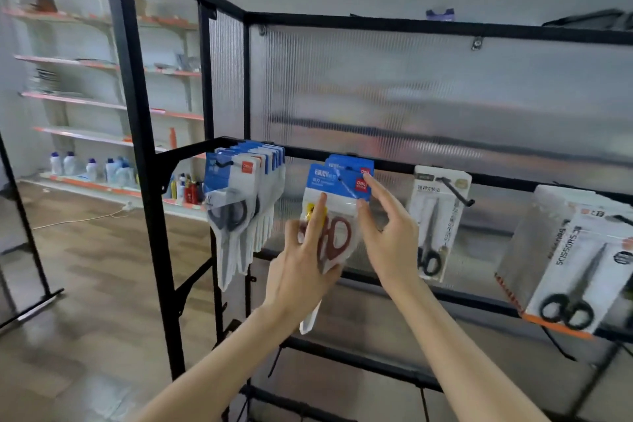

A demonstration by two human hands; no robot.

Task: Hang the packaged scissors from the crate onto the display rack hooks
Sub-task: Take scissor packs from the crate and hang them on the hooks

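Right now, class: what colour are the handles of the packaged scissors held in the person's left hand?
Dark red handles on the packaged scissors, gripped by the left hand; the head view shows them best.

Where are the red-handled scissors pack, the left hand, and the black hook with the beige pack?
red-handled scissors pack (337, 181): head view, blue header card.
left hand (301, 267): head view, back of hand.
black hook (459, 192): head view, mid-wire.

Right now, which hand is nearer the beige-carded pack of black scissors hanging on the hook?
Right. The right hand is just left of the beige-carded pack; the left hand is farther left, holding the red-handled scissors pack.
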